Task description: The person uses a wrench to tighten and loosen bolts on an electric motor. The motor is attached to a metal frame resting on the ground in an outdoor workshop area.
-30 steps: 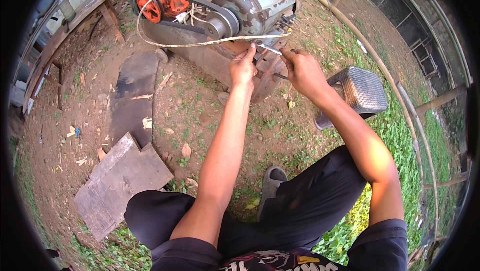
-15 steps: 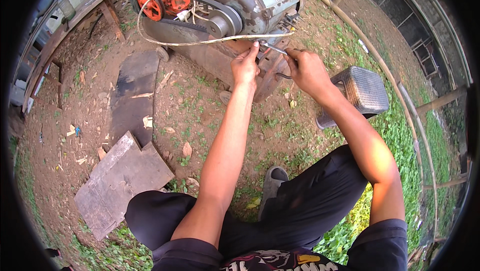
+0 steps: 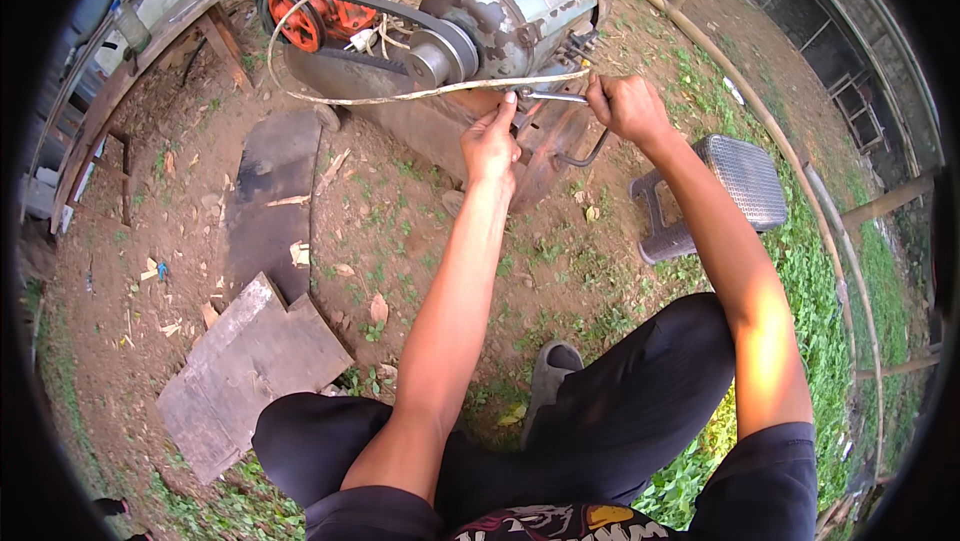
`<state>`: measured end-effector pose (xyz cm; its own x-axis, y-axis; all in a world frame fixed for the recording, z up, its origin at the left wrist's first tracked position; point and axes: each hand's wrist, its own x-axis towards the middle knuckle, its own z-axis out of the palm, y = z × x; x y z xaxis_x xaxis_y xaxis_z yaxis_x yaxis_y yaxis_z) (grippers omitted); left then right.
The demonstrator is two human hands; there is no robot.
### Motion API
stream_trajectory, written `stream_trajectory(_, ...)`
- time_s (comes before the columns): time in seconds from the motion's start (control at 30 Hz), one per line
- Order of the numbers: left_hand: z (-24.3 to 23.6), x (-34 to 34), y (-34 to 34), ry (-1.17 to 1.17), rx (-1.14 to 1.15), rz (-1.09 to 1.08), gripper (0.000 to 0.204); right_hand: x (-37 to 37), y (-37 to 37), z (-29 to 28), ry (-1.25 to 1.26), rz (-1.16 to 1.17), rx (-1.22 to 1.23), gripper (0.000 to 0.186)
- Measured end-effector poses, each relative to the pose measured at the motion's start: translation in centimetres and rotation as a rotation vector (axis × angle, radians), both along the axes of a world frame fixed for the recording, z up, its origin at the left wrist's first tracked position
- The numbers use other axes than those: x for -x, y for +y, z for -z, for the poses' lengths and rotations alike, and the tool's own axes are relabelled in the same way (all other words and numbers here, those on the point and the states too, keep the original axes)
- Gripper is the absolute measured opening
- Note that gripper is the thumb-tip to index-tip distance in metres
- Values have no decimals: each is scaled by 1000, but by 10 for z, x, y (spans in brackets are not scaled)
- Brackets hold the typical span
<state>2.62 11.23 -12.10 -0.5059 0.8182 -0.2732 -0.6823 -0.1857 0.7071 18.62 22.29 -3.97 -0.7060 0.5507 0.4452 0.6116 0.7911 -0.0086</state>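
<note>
My right hand (image 3: 630, 109) is closed round the handle end of a metal wrench (image 3: 558, 97). At the wrench's other end, by the motor's base, my left hand (image 3: 490, 146) is closed with its thumb against the wrench head. The fastener under that head is too small to make out. Above my hands sits a worn grey-green electric motor (image 3: 530, 6) with a pulley (image 3: 432, 61) and a drive belt (image 3: 405, 13). A pale cable (image 3: 390, 98) loops in front of the motor and passes just above my left thumb. Below is a rusty tank (image 3: 400, 123).
An orange compressor pump (image 3: 345, 13) stands beyond the belt. To the right is a dark plastic stool (image 3: 740, 186). Wooden boards (image 3: 250, 371) lie on the dirt at left, near a wooden bench (image 3: 165, 26). A long pole (image 3: 740, 81) crosses the right side.
My right hand has moved slightly right and up, swinging the wrench handle from a downward slant to nearly level. My left hand stays at the wrench head.
</note>
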Motion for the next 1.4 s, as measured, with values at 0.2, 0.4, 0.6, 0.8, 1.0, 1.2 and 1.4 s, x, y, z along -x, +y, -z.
stream_trajectory(0.2,5,5,-3,21,-40,47,30,13,60,18,281,-72,19,29)
stream_trajectory(0.4,-2,2,-7,55,12,19,32,39,86,41,683,21,84,35)
stream_trajectory(0.6,-4,1,-8,84,28,31,33,61,87,53,932,379,203,42)
stream_trajectory(0.8,-5,2,-5,58,9,54,32,51,78,42,935,340,452,56)
stream_trajectory(1.0,-2,6,-7,26,-27,67,31,16,20,49,416,-95,-134,35)
stream_trajectory(1.2,5,5,-4,13,-60,89,31,-6,28,14,-63,-281,-236,33)
stream_trajectory(1.4,0,3,-5,-25,-43,52,30,-5,19,9,-65,-296,-84,26)
